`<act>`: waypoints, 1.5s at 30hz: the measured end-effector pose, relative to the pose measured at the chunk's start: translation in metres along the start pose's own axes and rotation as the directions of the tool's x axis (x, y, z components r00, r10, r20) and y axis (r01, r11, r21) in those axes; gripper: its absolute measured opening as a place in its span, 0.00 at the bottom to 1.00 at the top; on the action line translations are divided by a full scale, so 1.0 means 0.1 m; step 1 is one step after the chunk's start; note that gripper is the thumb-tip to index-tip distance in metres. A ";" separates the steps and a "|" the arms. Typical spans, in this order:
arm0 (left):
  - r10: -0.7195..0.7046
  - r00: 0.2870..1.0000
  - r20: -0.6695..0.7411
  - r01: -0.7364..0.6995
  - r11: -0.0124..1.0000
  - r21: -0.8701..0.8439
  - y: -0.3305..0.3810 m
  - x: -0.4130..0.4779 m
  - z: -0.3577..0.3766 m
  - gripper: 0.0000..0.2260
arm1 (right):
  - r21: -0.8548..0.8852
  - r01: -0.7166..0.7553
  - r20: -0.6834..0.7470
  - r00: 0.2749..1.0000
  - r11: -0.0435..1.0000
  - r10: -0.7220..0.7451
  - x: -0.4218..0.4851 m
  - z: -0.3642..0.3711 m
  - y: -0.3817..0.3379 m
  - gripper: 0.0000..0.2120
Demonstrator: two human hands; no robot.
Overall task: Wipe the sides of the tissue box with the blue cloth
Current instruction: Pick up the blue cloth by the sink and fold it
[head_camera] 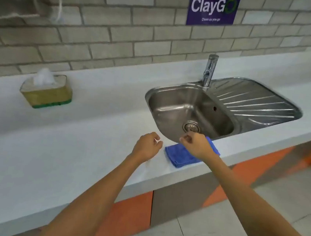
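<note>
A clear-topped rectangular tissue box with yellowish sides and a green base (47, 92) stands on the pale grey countertop (72, 138), toward its back edge on the left. White tissue (43, 77) puffs up out of the opening in its top. To the right, a stainless steel sink (190, 110) is set into the countertop; its basin holds only a round drain at the bottom, and a ribbed draining board extends to its right. A chrome tap (210, 69) rises behind the basin.

The whole picture is slightly blurred. A purple wall sign (213, 6) on the grey brick wall is cut off at the top; "ClayGo" and "Clean as you go" can be read. The top left corner shows something pale and indistinct.

A folded blue microfibre cloth (182, 155) lies flat at the front edge of the countertop, just in front of the sink. The right hand (196, 144) is above it, fingers curled loosely inward, covering the cloth's middle; whether the fingers touch the cloth cannot be told. The left hand (148, 144) is just beside the cloth's left edge, fingers curled into a loose fist, holding nothing. The tissue box is well apart from both hands.
</note>
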State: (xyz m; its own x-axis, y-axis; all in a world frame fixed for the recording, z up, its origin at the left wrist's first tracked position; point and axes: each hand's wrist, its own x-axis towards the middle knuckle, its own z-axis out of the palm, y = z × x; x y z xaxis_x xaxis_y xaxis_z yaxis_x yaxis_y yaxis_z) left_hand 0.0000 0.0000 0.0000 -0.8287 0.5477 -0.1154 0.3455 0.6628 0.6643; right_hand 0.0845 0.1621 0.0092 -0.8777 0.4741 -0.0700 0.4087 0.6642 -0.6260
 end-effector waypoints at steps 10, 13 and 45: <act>-0.022 0.999 0.025 0.017 0.982 0.188 0.13 0.18 0.63 0.20 | -0.016 -0.031 -0.031 0.999 0.999 0.030 0.09 -0.16 0.62 0.12; -0.086 0.996 0.010 0.084 0.984 0.159 0.16 0.22 0.68 0.12 | 0.040 -0.060 -0.019 0.998 0.997 0.061 0.09 -0.15 0.72 0.12; -0.310 0.932 -0.186 0.088 0.693 -0.715 -1.55 0.41 -1.89 0.18 | 0.804 -0.479 0.566 0.798 0.353 -0.207 0.99 1.45 -2.37 0.18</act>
State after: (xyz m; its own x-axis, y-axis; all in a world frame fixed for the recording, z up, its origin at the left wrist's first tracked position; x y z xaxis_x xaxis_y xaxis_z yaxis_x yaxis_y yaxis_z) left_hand -0.1707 -0.1764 0.0319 -0.9618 0.2098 -0.1760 -0.1481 0.1422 0.9787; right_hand -0.1353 -0.0326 0.0384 -0.9264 -0.0864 -0.3664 0.3636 -0.4576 -0.8114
